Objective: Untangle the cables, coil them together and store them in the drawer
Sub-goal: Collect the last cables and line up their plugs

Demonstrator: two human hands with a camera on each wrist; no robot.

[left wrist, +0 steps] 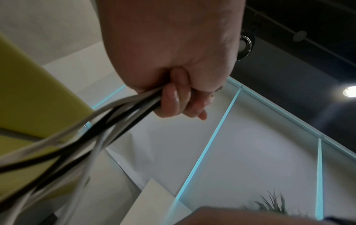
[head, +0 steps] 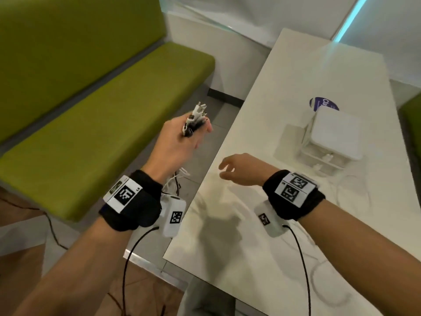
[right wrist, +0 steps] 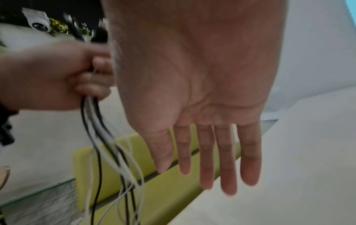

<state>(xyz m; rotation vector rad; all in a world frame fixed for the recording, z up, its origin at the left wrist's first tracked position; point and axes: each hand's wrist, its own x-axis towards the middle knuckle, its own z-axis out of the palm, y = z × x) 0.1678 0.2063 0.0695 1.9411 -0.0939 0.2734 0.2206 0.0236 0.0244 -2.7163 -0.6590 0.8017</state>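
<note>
Left of the counter point(head: 262, 224), above the floor beside the green bench point(head: 95, 124), the left hand point(head: 180, 142) grips the cables point(right wrist: 100, 137) in a fist; plug ends protrude above it, strands hang below. Right hand point(head: 241, 169) hovers over the counter, fingers straight, holding nothing. Drawer unit point(head: 330, 142) stands farther right.

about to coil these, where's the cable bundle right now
In the head view the cable bundle is gripped in the left hand, held up left of the table edge, over the floor beside the green bench.
</note>
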